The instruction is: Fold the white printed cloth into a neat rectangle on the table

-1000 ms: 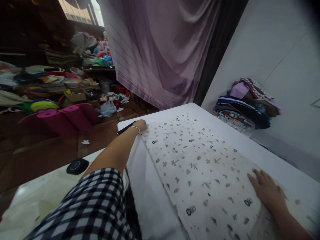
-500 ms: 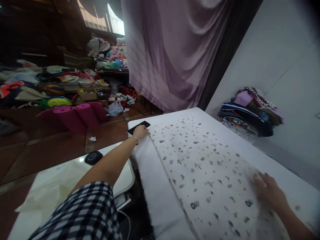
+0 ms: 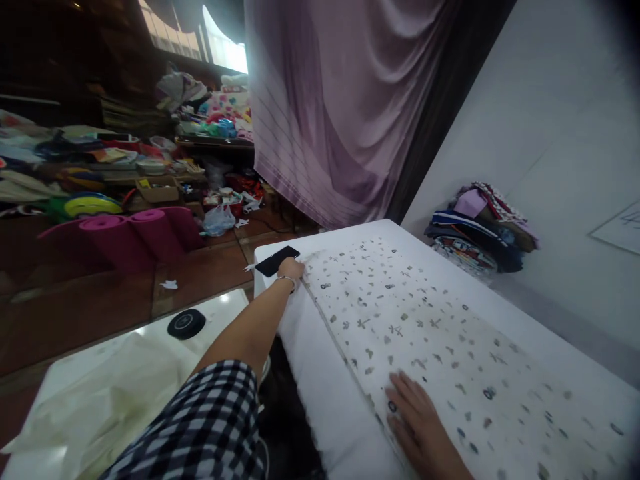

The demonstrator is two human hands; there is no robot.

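White printed cloth [image 3: 425, 320] fills the frame's centre and lower right. I see the right hand [image 3: 415, 421] open over it, gripping nothing; I can't tell whether the left hand [image 3: 291, 269] pinches its corner. A leftward slip could knock the phone [image 3: 276, 261] off.

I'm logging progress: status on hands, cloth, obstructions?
Left hand at corner of cloth. Right hand open on cloth. Cloth spread mostly flat. Phone beside left hand, off cloth.

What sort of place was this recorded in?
Probably a cluttered room in a home: a purple curtain, rolled pink mats and a stack of folded cloth suggest it.
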